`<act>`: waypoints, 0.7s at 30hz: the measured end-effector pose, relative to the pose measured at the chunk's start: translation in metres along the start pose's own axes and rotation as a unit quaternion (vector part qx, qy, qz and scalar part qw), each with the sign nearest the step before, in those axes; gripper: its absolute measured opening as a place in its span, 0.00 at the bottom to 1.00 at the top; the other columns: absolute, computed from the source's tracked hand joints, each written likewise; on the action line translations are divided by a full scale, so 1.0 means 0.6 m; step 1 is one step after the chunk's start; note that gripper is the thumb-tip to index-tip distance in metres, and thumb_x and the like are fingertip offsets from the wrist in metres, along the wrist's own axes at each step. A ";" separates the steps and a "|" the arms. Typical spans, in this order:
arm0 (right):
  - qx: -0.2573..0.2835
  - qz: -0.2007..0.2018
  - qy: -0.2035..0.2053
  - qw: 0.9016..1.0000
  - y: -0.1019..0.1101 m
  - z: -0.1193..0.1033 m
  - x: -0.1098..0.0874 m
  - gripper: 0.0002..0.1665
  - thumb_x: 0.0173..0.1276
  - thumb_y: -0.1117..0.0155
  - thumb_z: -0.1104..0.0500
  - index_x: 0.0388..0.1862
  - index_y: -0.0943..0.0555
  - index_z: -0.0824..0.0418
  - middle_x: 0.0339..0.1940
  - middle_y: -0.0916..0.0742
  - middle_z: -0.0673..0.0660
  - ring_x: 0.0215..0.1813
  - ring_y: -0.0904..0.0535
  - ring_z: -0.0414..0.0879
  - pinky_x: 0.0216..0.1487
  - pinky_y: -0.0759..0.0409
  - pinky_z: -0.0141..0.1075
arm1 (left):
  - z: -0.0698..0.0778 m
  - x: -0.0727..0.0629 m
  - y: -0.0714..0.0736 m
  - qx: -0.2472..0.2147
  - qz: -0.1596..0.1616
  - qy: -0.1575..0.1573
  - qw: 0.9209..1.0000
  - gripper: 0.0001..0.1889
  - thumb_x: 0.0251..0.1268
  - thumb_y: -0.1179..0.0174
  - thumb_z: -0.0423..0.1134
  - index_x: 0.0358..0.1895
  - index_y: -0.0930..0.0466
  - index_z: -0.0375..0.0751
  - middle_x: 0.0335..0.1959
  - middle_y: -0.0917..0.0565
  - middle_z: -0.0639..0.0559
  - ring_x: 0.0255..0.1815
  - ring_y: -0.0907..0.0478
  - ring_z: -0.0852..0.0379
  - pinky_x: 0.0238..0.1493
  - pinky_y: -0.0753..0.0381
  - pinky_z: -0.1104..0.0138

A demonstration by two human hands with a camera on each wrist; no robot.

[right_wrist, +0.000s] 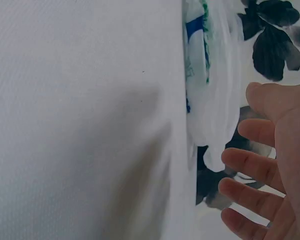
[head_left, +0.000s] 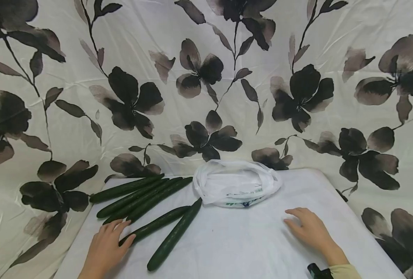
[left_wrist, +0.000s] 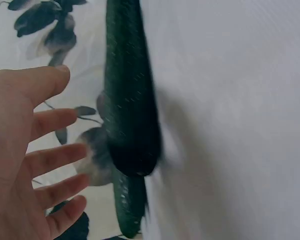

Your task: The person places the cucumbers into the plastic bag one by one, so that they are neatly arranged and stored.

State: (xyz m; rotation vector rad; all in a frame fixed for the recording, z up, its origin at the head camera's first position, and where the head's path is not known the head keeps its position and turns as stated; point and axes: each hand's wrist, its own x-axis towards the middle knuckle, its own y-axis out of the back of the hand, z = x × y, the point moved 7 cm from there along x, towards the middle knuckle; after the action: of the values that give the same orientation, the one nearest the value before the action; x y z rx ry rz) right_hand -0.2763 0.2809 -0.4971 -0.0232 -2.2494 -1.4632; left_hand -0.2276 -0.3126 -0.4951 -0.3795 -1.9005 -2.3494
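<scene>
My left hand [head_left: 105, 246] hovers at the near end of a dark green cucumber [head_left: 157, 225], its fingers spread and relaxed. In the left wrist view, a gap shows between the fingers and the closest cucumber [left_wrist: 131, 90]. To the right, another cucumber [head_left: 174, 238] lies slanted on the white tabletop. Beyond the left hand, several more cucumbers [head_left: 157, 199] lie side by side. A white plastic bag [head_left: 203, 190] with green and blue print sits with its mouth spread at the back middle. My right hand [head_left: 311, 230] is held over the right side of the table, fingers loose, holding nothing.
The white-covered table [head_left: 248, 244] backs onto a floral cloth [head_left: 255, 73], which also hangs down both sides. A dark band with a small black device [head_left: 318, 271] is on the right wrist, by the sleeve [head_left: 346, 272].
</scene>
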 end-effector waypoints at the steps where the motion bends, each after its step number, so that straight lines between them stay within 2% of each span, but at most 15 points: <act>1: 0.004 -0.004 -0.004 1.000 -0.002 -0.002 0.001 0.16 0.62 0.29 0.51 0.47 0.14 0.57 0.43 0.14 0.55 0.48 0.19 0.56 0.48 0.23 0.54 | 0.005 -0.001 0.002 -0.003 0.003 -0.004 1.000 0.26 0.61 0.35 0.53 0.57 0.20 0.41 0.55 0.23 0.35 0.54 0.28 0.30 0.44 0.29 0.36; 5: 0.013 -0.019 -0.019 1.000 -0.012 -0.005 0.003 0.15 0.63 0.29 0.53 0.47 0.14 0.57 0.45 0.15 0.54 0.51 0.20 0.55 0.51 0.24 0.54 | 0.023 -0.003 0.003 -0.027 -0.019 -0.002 0.999 0.21 0.62 0.34 0.49 0.54 0.17 0.42 0.50 0.18 0.40 0.48 0.21 0.36 0.44 0.24 0.40; 9: 0.025 -0.024 -0.019 0.999 -0.022 -0.006 0.005 0.14 0.64 0.30 0.55 0.47 0.14 0.57 0.46 0.15 0.53 0.52 0.21 0.54 0.52 0.23 0.53 | 0.034 -0.006 -0.003 -0.051 -0.045 0.011 0.998 0.18 0.64 0.36 0.49 0.53 0.16 0.43 0.50 0.17 0.43 0.48 0.20 0.39 0.46 0.23 0.43; 16: 0.020 -0.035 -0.023 0.999 -0.032 -0.009 0.011 0.13 0.64 0.30 0.55 0.47 0.14 0.56 0.46 0.15 0.52 0.52 0.21 0.53 0.52 0.23 0.52 | 0.061 -0.007 0.006 -0.070 -0.005 -0.007 0.997 0.15 0.62 0.34 0.47 0.50 0.15 0.47 0.47 0.17 0.50 0.46 0.20 0.43 0.45 0.22 0.44; 21: 0.026 -0.033 -0.015 0.999 -0.030 -0.022 0.021 0.13 0.64 0.30 0.56 0.47 0.15 0.57 0.47 0.15 0.53 0.53 0.21 0.54 0.52 0.24 0.53 | 0.079 -0.003 0.000 -0.100 -0.020 -0.002 0.995 0.16 0.62 0.34 0.47 0.52 0.16 0.50 0.48 0.17 0.54 0.47 0.19 0.50 0.46 0.20 0.50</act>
State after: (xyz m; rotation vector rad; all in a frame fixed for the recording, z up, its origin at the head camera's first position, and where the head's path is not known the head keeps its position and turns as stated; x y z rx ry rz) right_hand -0.2872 0.2588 -0.5035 0.0465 -2.3315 -1.4457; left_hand -0.2199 -0.2668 -0.4863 -0.3658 -1.6956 -2.5758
